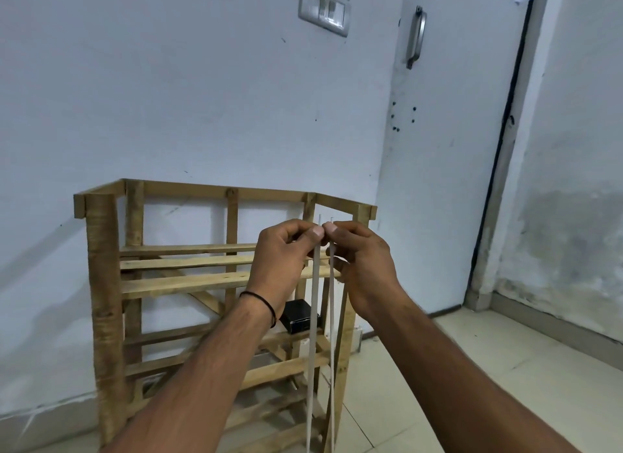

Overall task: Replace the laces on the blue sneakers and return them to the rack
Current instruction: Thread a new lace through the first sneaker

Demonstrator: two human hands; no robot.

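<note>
Head view: mid-frame, both hands are up in front of the rack (101, 284). L hand (283, 253) pinches one strand of white lace (314, 317) btwn thumb & curled fingers. R hand (364, 267) pinches the other strand (332, 317) the same way. Thumbs touch, and both tips poke up just above them, about level. Both strands hang straight down and leave the bottom edge of the frame, so can't tell if it's one lace w/ two ends or two laces. Sneakers not in view, prob. below the frame.

Handling (my read): lace is light, thin and limp, so no strength is needed and there's no breakage risk. It will slide thru a loose pinch and twist easily. Best hold is close behind the stiff tips, for aiming at eyelets. Keeping the ends even now should save re-pulling later.

Counts:
- hands: 2
- strands: 2
- tips showing: 2
- sneakers seen: 0
- rack: 1, wood, slatted tiers, centre-left of frame
- box (298, 316): 1, black, on a lower tier behind the wrists
- wristband (266, 304): 1, black, on L wrist
- switch plate (323, 11): 1, top centre
- door handle (416, 36): 1, upper right
</note>
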